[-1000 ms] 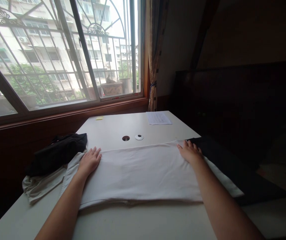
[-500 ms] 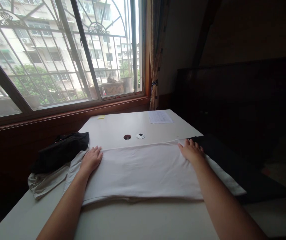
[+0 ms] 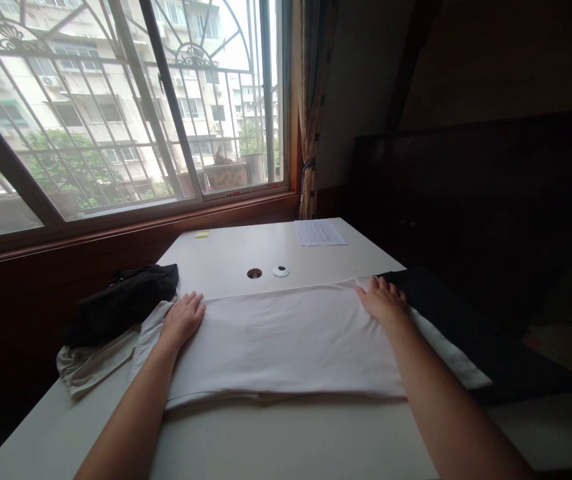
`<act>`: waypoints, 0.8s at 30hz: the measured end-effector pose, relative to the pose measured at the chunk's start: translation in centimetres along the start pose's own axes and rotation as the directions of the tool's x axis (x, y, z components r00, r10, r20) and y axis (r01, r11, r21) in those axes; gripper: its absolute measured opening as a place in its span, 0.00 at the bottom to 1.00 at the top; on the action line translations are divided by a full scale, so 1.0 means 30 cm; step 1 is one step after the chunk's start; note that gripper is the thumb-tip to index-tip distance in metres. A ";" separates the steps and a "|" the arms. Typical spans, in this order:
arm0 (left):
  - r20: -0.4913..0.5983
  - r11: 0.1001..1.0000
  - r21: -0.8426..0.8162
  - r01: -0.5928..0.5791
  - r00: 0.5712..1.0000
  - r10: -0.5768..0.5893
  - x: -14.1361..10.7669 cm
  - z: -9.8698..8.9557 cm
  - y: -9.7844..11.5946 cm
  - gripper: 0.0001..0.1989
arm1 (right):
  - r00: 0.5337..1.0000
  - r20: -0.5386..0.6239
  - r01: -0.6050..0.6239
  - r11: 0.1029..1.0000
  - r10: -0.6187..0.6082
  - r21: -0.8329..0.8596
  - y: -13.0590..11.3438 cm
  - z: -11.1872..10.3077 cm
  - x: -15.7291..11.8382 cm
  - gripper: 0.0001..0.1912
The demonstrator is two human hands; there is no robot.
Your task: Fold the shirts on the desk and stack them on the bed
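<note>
A white folded cloth or garment [image 3: 286, 347] lies spread crosswise on the white table [image 3: 266, 443]. On its left part rests my left hand [image 3: 184, 319], palm down with the fingers extended. My right hand [image 3: 382, 300] lies on the far right part of the cloth, fingers spread. Neither hand lifts the fabric. Small wrinkles run through the cloth beside my right hand. Dark fabric [image 3: 511, 347] sits at the right, partly under the white cloth.
At the left table edge, a black garment [image 3: 121, 300] lies on a beige one [image 3: 99, 370]. Farther back are a printed paper [image 3: 320, 233], yellow notes [image 3: 203, 235], a round hole [image 3: 255, 273] and a white round cover [image 3: 281, 271]. A barred window stands behind.
</note>
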State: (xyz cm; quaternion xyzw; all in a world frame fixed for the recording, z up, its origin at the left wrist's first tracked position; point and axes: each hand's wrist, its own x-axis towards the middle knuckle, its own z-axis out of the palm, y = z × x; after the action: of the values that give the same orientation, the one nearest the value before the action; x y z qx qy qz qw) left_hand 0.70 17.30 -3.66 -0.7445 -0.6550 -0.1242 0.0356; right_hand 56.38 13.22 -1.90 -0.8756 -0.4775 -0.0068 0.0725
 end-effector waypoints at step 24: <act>-0.071 0.883 -0.391 0.258 0.949 -0.309 -0.495 -0.170 -0.255 0.40 | 0.921 -0.157 0.358 0.934 -0.356 -0.019 -0.176 -0.047 -0.135 0.39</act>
State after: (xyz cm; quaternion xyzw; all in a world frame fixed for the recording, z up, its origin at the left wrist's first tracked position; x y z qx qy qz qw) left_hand -9.19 2.91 -3.01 -0.6235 -0.7170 -0.3001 -0.0838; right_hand 49.83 12.47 -0.18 -0.7703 -0.6217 -0.0868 0.1119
